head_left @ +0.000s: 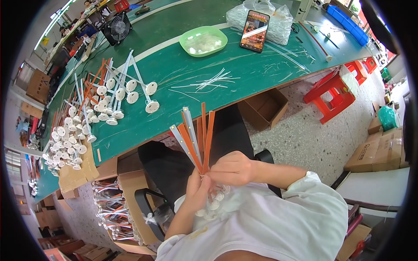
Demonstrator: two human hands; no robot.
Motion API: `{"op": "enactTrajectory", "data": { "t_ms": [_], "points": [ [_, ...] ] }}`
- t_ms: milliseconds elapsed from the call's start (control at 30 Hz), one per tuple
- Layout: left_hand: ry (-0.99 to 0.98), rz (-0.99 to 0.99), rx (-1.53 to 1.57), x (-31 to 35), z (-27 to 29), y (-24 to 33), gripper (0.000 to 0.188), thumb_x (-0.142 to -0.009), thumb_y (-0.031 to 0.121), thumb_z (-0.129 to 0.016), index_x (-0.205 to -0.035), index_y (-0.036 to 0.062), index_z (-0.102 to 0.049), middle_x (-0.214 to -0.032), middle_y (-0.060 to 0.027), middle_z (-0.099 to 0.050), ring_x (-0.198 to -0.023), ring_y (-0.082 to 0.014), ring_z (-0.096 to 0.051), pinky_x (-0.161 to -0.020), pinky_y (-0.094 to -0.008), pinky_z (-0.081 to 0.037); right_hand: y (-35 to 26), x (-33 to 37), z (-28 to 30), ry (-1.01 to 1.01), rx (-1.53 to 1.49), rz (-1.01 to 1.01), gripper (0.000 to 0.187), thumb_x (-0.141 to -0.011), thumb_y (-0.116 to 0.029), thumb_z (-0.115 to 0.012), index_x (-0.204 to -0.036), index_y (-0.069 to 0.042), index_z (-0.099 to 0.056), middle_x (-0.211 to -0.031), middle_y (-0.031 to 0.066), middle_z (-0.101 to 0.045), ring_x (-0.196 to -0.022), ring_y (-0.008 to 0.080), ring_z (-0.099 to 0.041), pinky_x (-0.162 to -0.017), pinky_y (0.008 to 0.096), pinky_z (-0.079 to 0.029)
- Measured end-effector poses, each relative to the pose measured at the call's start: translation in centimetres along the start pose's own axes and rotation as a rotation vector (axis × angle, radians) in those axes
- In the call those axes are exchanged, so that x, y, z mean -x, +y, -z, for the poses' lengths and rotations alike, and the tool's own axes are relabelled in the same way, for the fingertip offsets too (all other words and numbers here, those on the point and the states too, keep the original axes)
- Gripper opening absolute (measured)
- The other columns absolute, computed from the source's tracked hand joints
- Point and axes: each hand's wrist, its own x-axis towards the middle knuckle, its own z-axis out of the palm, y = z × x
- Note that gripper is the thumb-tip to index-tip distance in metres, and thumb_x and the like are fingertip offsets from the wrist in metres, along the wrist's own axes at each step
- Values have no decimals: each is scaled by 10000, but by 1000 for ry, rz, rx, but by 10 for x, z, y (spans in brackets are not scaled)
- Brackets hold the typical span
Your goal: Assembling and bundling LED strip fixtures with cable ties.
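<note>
In front of my chest, my left hand (196,193) is closed round a bundle of LED strips (191,141). Orange and silver-grey strips with small yellowish chips fan out above the fist, and white round end caps (213,204) hang below. A thin white tie (202,175) circles the bundle just above the left fingers. My right hand (233,168) presses against the bundle from the right, its fingers pinched at that tie; the fingertips are partly hidden. Several loose white ties (211,81) lie on the green table (174,93) ahead.
Many capped strips (113,93) are heaped on the table's left. A cardboard box (135,187) of bundles stands below. Farther back are a green bowl (203,40), an upright phone (255,31), plastic bags (278,19) and a black fan (117,28). Red stools (326,93) stand right.
</note>
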Motion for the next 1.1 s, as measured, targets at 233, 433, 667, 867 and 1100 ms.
{"op": "enactTrajectory", "data": {
  "t_ms": [233, 433, 667, 867, 1100],
  "points": [
    [-42, 32, 138, -2, -1, -3, 535, -1023, 486, -319, -1202, 4, -467, -698, -5, -485, -581, -71, -469, -520, -233, -460, -19, 15, -18, 222, -140, -395, 91, -685, -38, -754, -768, -56, -721, -775, 43, -684, -622, 178, -663, -532, 268, -545],
    [34, 24, 20, -3, -4, -3, 477, -1037, 417, -308, -1182, -12, -460, -665, -9, -488, -572, -72, -481, -496, -231, -422, -17, 10, -9, 122, -39, -248, 199, -669, -31, -739, -852, -4, -663, -762, 61, -655, -620, 181, -657, -518, 272, -536],
    [34, -97, -491, 0, -11, 25, 432, -929, 311, -501, -1143, -62, -455, -731, -174, -591, -632, -286, -617, -570, -362, -459, -29, -2, 9, -172, 201, -162, 229, -658, -94, -669, -846, 19, -606, -747, 71, -549, -569, 183, -600, -477, 290, -505],
    [40, -80, -689, 0, -16, 26, 448, -913, 308, -495, -1143, -74, -456, -809, -248, -617, -724, -423, -627, -645, -460, -486, -41, -2, 14, -407, 283, -254, 214, -662, -103, -614, -831, 28, -595, -717, 67, -496, -573, 179, -588, -467, 280, -495],
    [55, -83, -680, -4, -17, 19, 470, -919, 349, -491, -1127, -71, -470, -799, -264, -614, -744, -441, -631, -649, -478, -488, -40, 6, 11, -418, 313, -253, 178, -666, -116, -618, -797, 1, -589, -706, 56, -487, -568, 167, -582, -460, 273, -489]
  ]
}}
